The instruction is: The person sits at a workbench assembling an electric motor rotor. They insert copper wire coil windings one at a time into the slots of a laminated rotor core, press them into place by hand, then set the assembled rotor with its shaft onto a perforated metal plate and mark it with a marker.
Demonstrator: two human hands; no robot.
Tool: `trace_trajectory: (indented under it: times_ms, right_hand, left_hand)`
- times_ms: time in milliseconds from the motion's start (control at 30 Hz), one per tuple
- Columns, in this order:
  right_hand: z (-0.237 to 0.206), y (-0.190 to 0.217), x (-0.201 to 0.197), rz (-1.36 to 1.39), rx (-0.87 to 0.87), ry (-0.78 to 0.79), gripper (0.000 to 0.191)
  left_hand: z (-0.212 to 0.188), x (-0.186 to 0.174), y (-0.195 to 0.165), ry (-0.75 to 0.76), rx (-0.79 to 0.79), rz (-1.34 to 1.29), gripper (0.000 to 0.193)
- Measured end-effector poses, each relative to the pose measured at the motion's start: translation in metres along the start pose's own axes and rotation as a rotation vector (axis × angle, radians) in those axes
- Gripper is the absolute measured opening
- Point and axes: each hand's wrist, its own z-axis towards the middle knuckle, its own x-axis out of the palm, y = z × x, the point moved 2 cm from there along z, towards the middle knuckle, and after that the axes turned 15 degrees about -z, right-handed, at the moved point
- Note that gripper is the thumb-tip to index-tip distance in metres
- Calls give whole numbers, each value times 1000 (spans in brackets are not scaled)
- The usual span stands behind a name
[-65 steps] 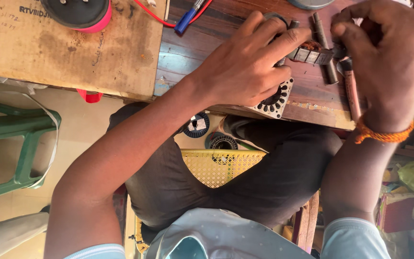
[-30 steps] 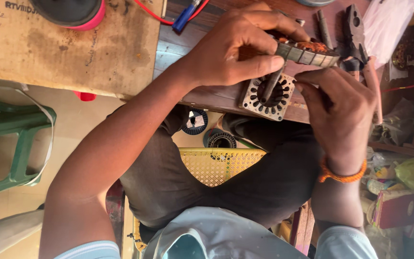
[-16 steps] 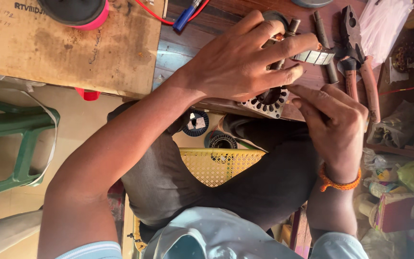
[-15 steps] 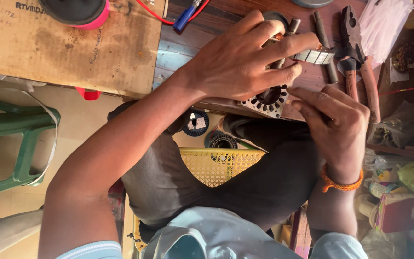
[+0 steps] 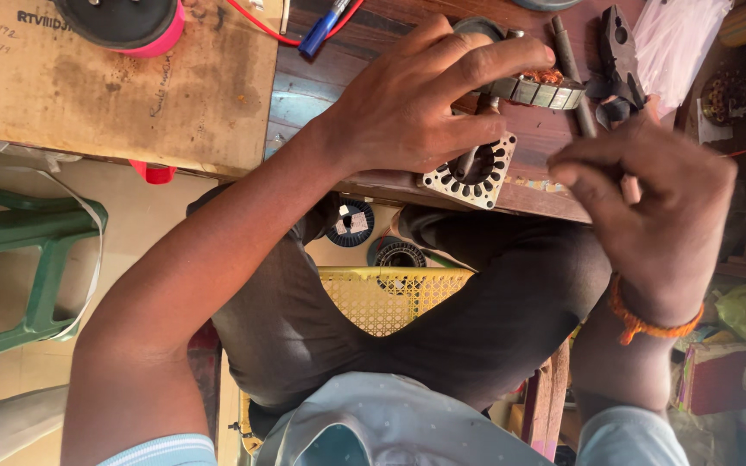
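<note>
Left hand point(image 5: 416, 112) clasps ringed stator point(image 5: 533, 89) over workbench point(image 5: 338, 82).

A dark wooden desk point(image 5: 364, 73) runs across the top of the frame, and on its left part lies a pale, stained board point(image 5: 114, 95) carrying a round black-and-pink spool point(image 5: 123, 17) at the upper left. Near the top centre a blue pen point(image 5: 325, 19) and a red wire point(image 5: 256, 13) lie on the wood. At the desk's front edge sits a square slotted metal stator core point(image 5: 477, 168), with dark pliers point(image 5: 619, 56) and clear plastic wrap point(image 5: 679, 30) at the upper right.
</note>
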Motion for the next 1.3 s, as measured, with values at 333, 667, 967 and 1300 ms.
trace_trajectory:
  times_ms: [333, 667, 967, 1300]
  right_hand:
    - [46, -15, 16, -137, -287, -104, 10]
    - [58, -37, 27, -54, -337, -36, 9]
    - [83, -31, 36, 118, -249, 72, 11]
    - [74, -63, 40, 308, 48, 4, 9]
  left_hand:
    - [-9, 11, 5, -25, -67, 35, 21]
    - [-11, 14, 4, -56, -134, -57, 69]
    - [-4, 15, 7, -26, -175, -84, 65]
    - [-1, 2, 3, 36, -183, -209, 76]
